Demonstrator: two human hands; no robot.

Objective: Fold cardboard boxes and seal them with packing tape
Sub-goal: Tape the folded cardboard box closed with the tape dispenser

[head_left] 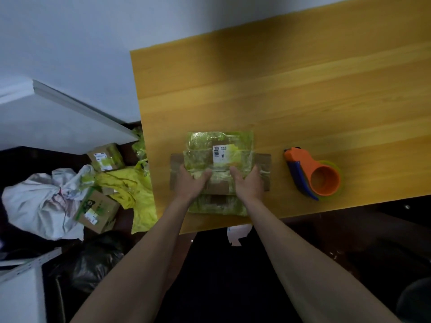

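Pressing down on a flattened, tape-covered cardboard box [219, 169] near the bench [303, 101] front edge, both hands, left [190, 180] and right [248, 181], are lying open-fingered on its flaps; uneven pressure could be creasing flaps askew, while the tape dispenser [314, 174] is sitting idle rightward.

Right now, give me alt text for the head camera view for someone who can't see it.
Two bare hands, left hand and right hand, press on a flattened cardboard box covered in yellow-green tape on a wooden table. An orange tape dispenser lies to the right; taped boxes and bags clutter the floor at left.
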